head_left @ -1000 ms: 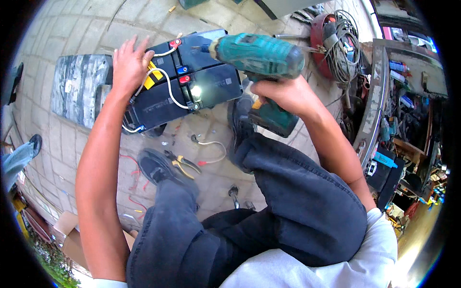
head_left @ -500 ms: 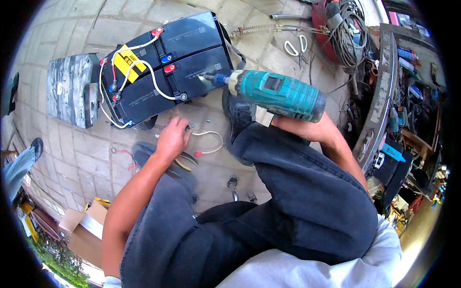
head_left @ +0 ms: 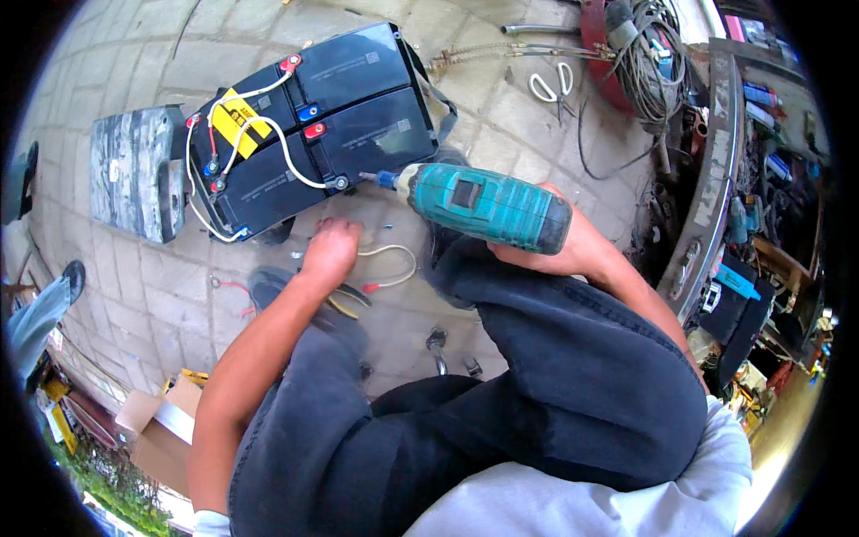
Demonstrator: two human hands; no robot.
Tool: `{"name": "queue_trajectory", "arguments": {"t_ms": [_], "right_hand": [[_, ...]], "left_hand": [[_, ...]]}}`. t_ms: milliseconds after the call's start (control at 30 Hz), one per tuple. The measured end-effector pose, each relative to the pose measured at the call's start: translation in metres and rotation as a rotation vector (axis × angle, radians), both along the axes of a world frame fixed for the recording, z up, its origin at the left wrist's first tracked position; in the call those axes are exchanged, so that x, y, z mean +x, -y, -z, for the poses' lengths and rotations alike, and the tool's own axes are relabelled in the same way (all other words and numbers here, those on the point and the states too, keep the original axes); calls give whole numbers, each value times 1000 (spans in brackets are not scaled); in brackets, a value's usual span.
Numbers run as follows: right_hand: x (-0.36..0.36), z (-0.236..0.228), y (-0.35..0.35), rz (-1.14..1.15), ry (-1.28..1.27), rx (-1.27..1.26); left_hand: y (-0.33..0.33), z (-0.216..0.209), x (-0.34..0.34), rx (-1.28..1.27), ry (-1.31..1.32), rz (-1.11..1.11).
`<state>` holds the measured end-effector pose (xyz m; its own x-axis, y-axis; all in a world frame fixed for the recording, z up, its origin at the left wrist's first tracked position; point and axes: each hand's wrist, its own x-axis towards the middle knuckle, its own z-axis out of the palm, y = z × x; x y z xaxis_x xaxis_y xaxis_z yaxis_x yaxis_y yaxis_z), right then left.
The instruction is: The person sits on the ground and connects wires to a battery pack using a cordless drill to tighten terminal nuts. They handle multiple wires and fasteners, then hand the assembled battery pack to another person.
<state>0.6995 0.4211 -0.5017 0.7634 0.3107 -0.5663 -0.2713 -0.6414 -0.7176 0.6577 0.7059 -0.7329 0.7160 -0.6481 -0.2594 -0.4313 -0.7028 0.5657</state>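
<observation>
My right hand [head_left: 557, 253] is wrapped round the grip of a teal cordless drill [head_left: 488, 208]. The drill points left, and its blue-collared bit has its tip close to a bolted terminal [head_left: 337, 183] at the front of the battery pack; contact cannot be made out. The black battery pack [head_left: 358, 63] has red and blue terminals, white cables and a yellow label [head_left: 240, 123]. Low over the paving, my left hand [head_left: 333, 251] has its fingers curled together, their tips largely hidden. Beside it lies a short white wire [head_left: 413, 259] with a red connector [head_left: 370, 288].
Pliers [head_left: 344, 309] lie by my left shoe. A scuffed grey case [head_left: 134, 174] stands left of the pack. Scissors [head_left: 553, 85], coiled cable [head_left: 658, 76] and a cluttered metal-edged shelf [head_left: 707, 179] are on the right. A cardboard box [head_left: 148, 428] and another person's leg [head_left: 40, 313] are at left.
The drill has moved left and towards me, its bit passing from above the battery's right part to the front terminal. My left hand has shifted slightly, its fingers curling in more.
</observation>
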Motion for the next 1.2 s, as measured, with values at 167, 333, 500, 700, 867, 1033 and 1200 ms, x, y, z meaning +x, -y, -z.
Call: {"name": "queue_trajectory", "arguments": {"t_ms": [167,333,500,700,867,1033,1200], "right_hand": [[0,4,-2,42,-91,66],[1,7,-4,15,-88,49],[2,11,-5,-65,-26,71],[-1,10,2,-107,-16,78],[-2,13,-4,-133,33,226],[2,18,-14,-268,16,163],[3,18,-17,-273,13,158]], "left_hand": [[-7,-4,-2,129,-58,93],[0,-7,-6,117,-39,92],[5,-7,3,133,17,104],[-17,-51,32,-682,-1117,-773],[-32,-60,18,-1195,-1520,-1153],[-30,-66,13,-1343,-1701,-1190],[-31,-65,9,-1379,-1728,-1144]]}}
